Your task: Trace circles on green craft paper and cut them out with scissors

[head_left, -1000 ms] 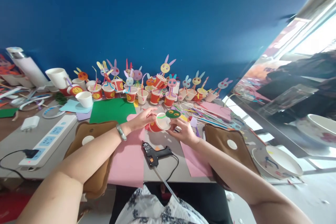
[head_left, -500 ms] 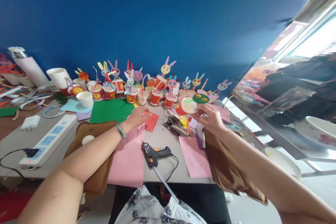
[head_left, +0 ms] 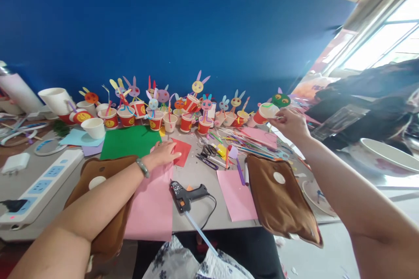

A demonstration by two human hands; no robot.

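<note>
My right hand (head_left: 291,125) is closed at the rim of a red-and-white paper cup (head_left: 262,114), which tilts at the right end of the row of cups. A green oval paper face (head_left: 280,100) with yellow eyes rises beside that cup's mouth. My left hand (head_left: 163,153), wearing a bracelet, lies with fingers apart over the edge of a red paper sheet (head_left: 183,150) and a pink sheet (head_left: 152,202). Below it, a black hot glue gun (head_left: 186,194) lies on the table with a long glue stick out of its back.
Several paper cups with rabbit-faced figures (head_left: 206,109) line the blue partition. Scissors (head_left: 209,150), pens and coloured strips lie mid-table. Brown cloth pouches (head_left: 284,196) flank the front edge. A power strip (head_left: 42,189) lies at left, a green sheet (head_left: 129,141) behind my left hand.
My right hand has carried the paper cup and green face to the right, to the end of the row. My left hand stays near the red paper. The view has shifted right.
</note>
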